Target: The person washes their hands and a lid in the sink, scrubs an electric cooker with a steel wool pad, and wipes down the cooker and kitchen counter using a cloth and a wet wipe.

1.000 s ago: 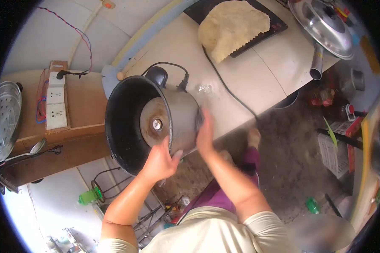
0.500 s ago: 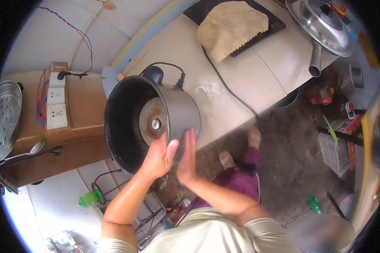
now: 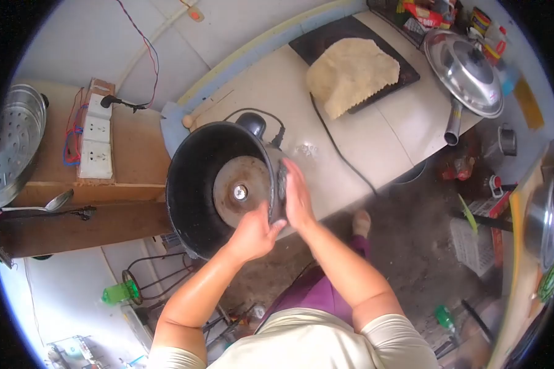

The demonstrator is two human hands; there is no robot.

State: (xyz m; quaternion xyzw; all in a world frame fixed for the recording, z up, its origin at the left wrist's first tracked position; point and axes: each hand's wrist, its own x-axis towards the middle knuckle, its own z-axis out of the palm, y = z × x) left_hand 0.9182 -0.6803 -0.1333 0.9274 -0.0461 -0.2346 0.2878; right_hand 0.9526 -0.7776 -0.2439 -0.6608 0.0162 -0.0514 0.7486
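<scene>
Left hand [image 3: 252, 234] partly closed at the near rim of the rice cooker [image 3: 228, 190], fingers seemingly inside, thumb outside. Right hand [image 3: 297, 194] open, fingers extended, palm side to the outer wall; no grasp visible. Cooker sits on its side at the near left of the worktop [image 3: 369, 135], mouth facing left. No inner pot; heating plate [image 3: 224, 212] bare, brown-stained, round metal centre [image 3: 240, 192].

Handling, as judged: firm hold on rim, flat palm backing the wall, weight kept over the worktop since the near edge is close. Light pressure on the centre piece; rounded body could roll. Keep the loose plug [image 3: 278, 138] dry, away from wet fingers.

Other containers: lidded pan [image 3: 465, 74] far right, contents hidden. Perforated steamer tray [image 3: 21, 141] left, no food seen on it. White crate [image 3: 472, 243] on floor right, contents unclear. Dough sheet [image 3: 354, 77] lies uncontained on the induction cooktop [image 3: 406, 74].
</scene>
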